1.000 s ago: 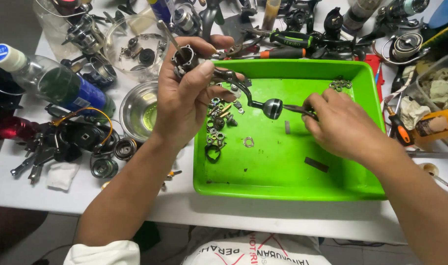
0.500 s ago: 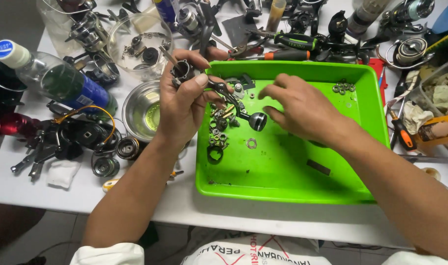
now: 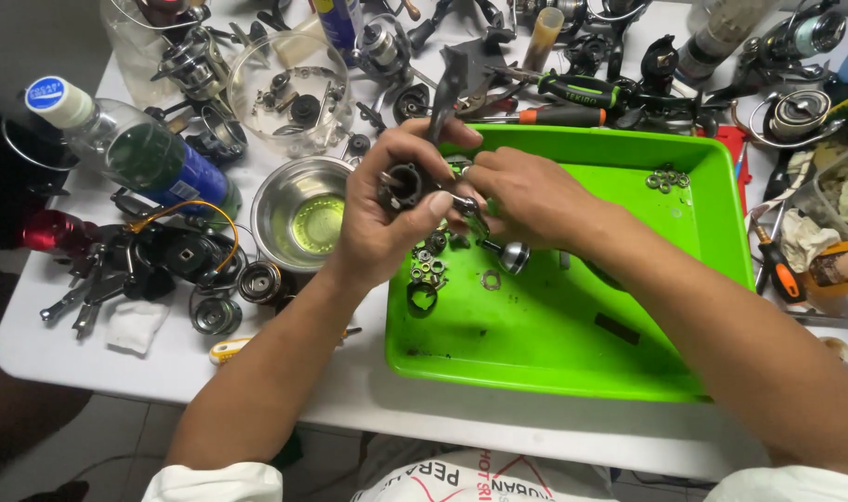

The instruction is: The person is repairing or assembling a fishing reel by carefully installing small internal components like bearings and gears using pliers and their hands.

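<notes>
Over the green tray (image 3: pixel 554 344) on the bench (image 3: pixel 61 344), the left hand (image 3: pixel 387 218) is curled tight around a dark fishing reel body (image 3: pixel 407 181). The right hand (image 3: pixel 521 191) pinches closed on the reel's crank handle (image 3: pixel 484 232), its round knob (image 3: pixel 514 257) hanging just above the tray.

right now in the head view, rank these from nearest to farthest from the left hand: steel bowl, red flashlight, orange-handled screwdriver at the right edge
1. steel bowl, just left of the left hand
2. red flashlight, far left on the table
3. orange-handled screwdriver, right of the green tray

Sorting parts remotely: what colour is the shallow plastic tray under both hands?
Bright green plastic tray, clearest in the head view.
</notes>
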